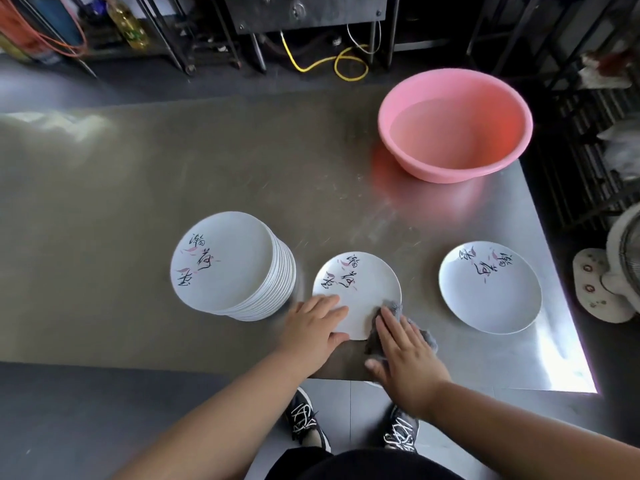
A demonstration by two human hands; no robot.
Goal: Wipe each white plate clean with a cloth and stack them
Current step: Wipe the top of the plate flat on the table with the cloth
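One white plate (356, 292) is being wiped now, at the near edge of the worktop (173, 168). The left hand (313, 327) lies flat on its left side, holding it down. The right hand (403, 348) presses the grey cloth (393, 308) flat on its right rim. Next, I think, it joins the lone plate (490, 287) on the right; the tall stack (228, 266) waits left.

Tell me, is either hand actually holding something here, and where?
Nothing is gripped. The right hand presses a grey cloth flat onto the middle plate's near right edge; the left hand rests flat on its near left rim, steadying it.
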